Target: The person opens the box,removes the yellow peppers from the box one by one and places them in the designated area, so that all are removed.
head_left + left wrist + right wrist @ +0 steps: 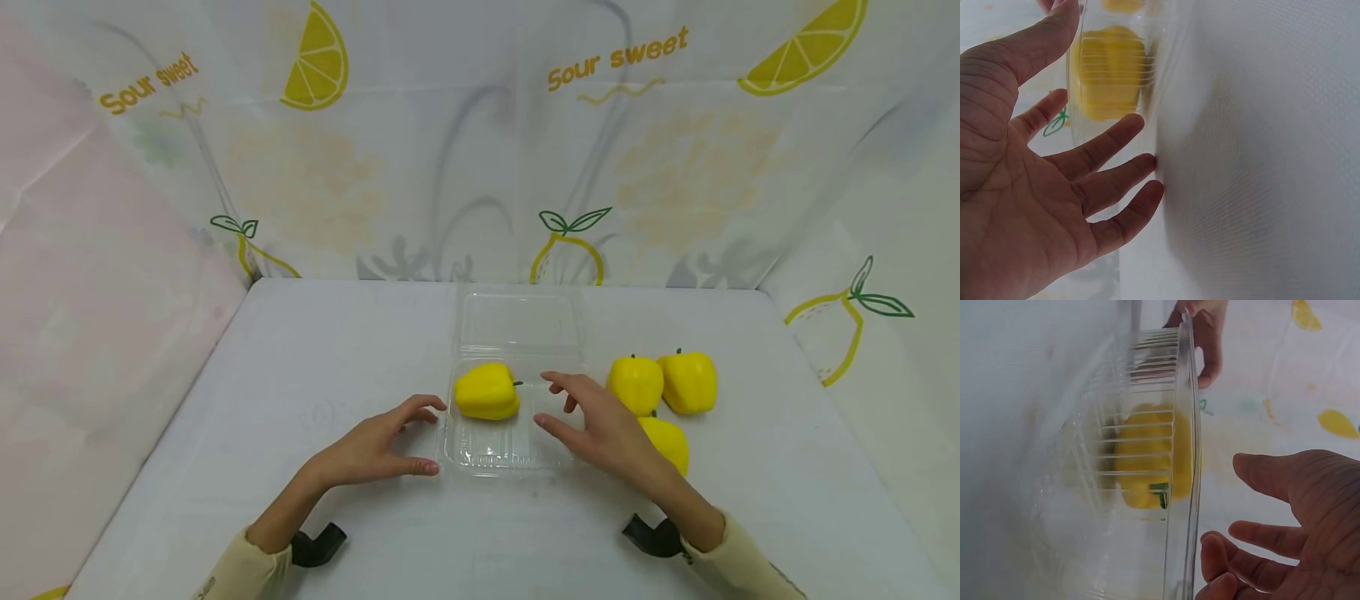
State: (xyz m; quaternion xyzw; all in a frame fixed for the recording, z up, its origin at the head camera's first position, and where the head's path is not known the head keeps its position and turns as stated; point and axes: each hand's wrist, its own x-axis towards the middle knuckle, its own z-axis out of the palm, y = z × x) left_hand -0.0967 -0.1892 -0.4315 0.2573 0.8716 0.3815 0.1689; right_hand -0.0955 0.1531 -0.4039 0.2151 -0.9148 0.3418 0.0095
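A clear plastic clamshell box (480, 455) lies with its lid (521, 321) folded back. On its left side rests a yellow bell pepper (483, 393), lying sideways with the green stem to the right. My left hand (367, 450) is by the box's left edge, thumb and fingers apart, holding nothing. In the left wrist view its fingers (1100, 147) are spread and loosely bent. Over the box's right side hovers my right hand (603, 421), also holding nothing. Through the ribbed wall, the right wrist view shows the same pepper (1144, 456).
Right of the box stand three more yellow bell peppers: one nearer the box (633, 385), another farther right (688, 383), and a third (670, 443) partly behind my right forearm. A white-covered table (315, 342) meets lemon-printed cloth (420, 167) at the back.
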